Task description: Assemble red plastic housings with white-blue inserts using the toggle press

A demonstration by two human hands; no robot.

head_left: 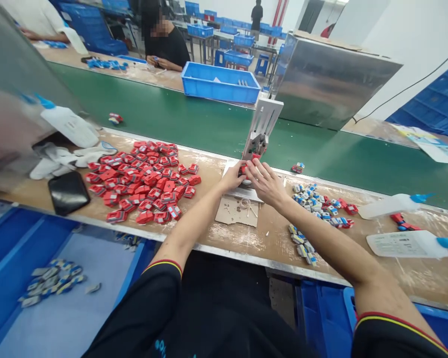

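Both my hands meet at the base of a small metal press fixture (262, 130) on the wooden bench. My left hand (233, 178) pinches a small red part (243, 169) at the fixture's foot. My right hand (266, 182) has its fingers spread over the same red part from the right. A large heap of red parts (142, 181) lies to the left. To the right lies a scatter of small blue-grey parts (313, 201), some with red.
A green conveyor belt (194, 119) runs behind the bench, with a blue crate (220, 82) and a seated person beyond. A black phone (67, 191), white gloves (65, 158), glue bottles (392, 205) and a cardboard scrap (237, 211) lie on the bench. A blue bin (41, 258) sits below left.
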